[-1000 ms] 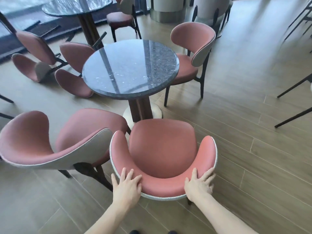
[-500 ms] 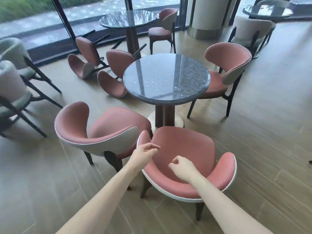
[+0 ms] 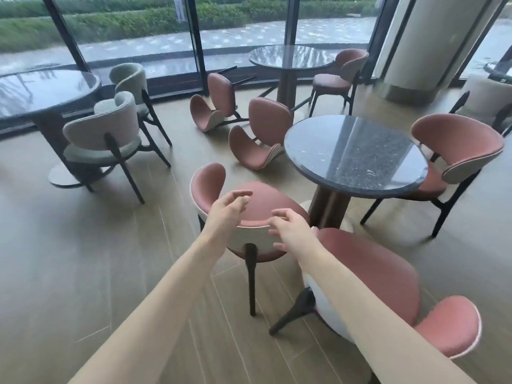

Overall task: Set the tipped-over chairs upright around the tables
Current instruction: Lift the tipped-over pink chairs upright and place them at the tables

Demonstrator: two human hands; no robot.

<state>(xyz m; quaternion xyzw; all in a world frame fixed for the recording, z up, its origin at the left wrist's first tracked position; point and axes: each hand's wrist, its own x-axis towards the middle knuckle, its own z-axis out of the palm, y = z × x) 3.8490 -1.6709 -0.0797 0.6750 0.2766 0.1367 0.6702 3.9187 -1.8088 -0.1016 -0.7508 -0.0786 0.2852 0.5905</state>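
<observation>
Hands [image 3: 257,217] lifted off chair [image 3: 374,275], empty

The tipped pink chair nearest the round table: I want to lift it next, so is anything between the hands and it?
Yes. An upright pink chair stands directly under both hands, left hand and right hand, between them and the tipped pink chair lying beyond it beside the round table.

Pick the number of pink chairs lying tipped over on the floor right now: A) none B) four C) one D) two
D: two pink chairs lie on their sides, one beside the near round table and one farther back toward the window.
</observation>
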